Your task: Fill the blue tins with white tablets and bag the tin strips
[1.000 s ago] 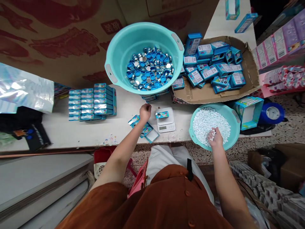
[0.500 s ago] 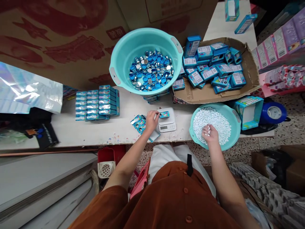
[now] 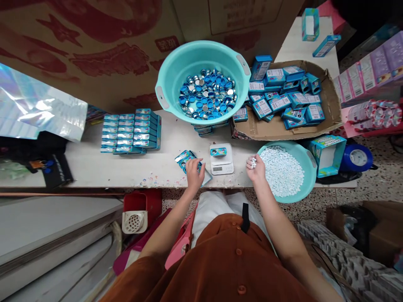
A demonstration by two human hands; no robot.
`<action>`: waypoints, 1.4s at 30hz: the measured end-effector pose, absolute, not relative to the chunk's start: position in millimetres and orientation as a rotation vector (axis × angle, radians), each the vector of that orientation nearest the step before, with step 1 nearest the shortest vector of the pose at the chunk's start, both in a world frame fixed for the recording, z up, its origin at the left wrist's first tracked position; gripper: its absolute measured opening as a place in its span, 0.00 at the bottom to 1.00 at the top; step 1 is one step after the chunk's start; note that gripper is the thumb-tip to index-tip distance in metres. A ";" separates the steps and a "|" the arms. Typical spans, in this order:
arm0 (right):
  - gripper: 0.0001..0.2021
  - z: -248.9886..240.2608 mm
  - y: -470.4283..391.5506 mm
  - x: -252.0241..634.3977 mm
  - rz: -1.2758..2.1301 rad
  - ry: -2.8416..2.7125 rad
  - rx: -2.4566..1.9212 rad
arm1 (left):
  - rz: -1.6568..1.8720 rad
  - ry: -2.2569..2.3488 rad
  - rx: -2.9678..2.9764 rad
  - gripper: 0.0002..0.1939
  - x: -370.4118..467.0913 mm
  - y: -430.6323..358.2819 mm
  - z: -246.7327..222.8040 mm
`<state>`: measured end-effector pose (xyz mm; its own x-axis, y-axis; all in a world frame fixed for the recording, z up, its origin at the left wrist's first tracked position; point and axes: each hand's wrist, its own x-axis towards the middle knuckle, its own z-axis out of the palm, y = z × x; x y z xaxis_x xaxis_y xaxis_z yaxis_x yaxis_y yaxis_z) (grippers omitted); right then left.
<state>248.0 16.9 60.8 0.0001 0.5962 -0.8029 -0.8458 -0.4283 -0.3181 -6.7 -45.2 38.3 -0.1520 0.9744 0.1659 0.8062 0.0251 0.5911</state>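
My right hand (image 3: pixel 256 168) is cupped palm up around several small white pellets (image 3: pixel 253 162), just left of the teal basin (image 3: pixel 311 180) that holds a heap of the same white pellets (image 3: pixel 281 170). My left hand (image 3: pixel 195 173) reaches over a few small blue boxes (image 3: pixel 183 158) by the table's front edge. Its fingers are a little bent and apart, and nothing shows in them. Between my hands stands a white digital scale (image 3: pixel 222 168), with one blue box (image 3: pixel 218 152) lying on its plate, a dark round opening at its left end.
Behind the scale, a teal tub (image 3: pixel 166 67) holds blue and silver caps (image 3: pixel 208 98). A cut-down carton (image 3: pixel 330 100) of blue boxes stands to its right. Stacked blue boxes (image 3: pixel 130 132) stand at left. A display box (image 3: pixel 327 155) and blue tape roll (image 3: pixel 359 157) sit beyond the basin.
My right hand has come out of the basin leftward with pellets in it. My left hand has let go of the box on the scale and moved to the boxes at its left.
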 end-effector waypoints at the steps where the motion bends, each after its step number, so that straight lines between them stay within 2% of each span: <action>1: 0.13 62.8 24.2 231.2 1.672 0.266 -1.164 | 0.849 2.030 1.795 0.11 -7.4 -57.4 38.6; 8: 0.15 55.2 69.8 136.1 1.633 0.056 -1.197 | 0.917 2.084 1.591 0.10 -6.2 -136.5 34.7; 12: 0.18 44.4 82.1 113.8 1.510 -0.135 -1.316 | 0.937 2.113 1.515 0.09 -6.1 -150.9 30.4; 17: 0.21 44.4 81.0 111.0 1.471 -0.249 -1.322 | 0.910 2.083 1.621 0.14 -12.0 -109.7 24.9; 21: 0.22 48.4 76.1 109.7 1.459 -0.265 -1.352 | 0.649 2.070 1.744 0.18 -28.6 -46.8 20.5; 26: 0.22 44.3 72.9 98.6 1.416 -0.302 -1.380 | 0.245 2.007 1.897 0.12 -39.1 17.3 10.8; 28: 0.22 40.5 72.1 94.7 1.362 -0.314 -1.366 | 0.110 1.963 1.933 0.13 -35.2 32.6 5.3; 34: 0.20 30.5 71.6 90.5 1.276 -0.293 -1.410 | -0.102 1.873 1.914 0.16 -19.4 49.2 -14.1; 42: 0.20 25.9 74.1 85.4 1.188 -0.287 -1.496 | -0.172 1.888 1.923 0.16 -16.8 51.1 -29.2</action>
<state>85.4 74.1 25.9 0.4584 0.7309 -0.5056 -0.4196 -0.3236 -0.8481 -16.8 51.1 -29.2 0.0616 0.9209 -0.3849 0.9753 0.0265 0.2194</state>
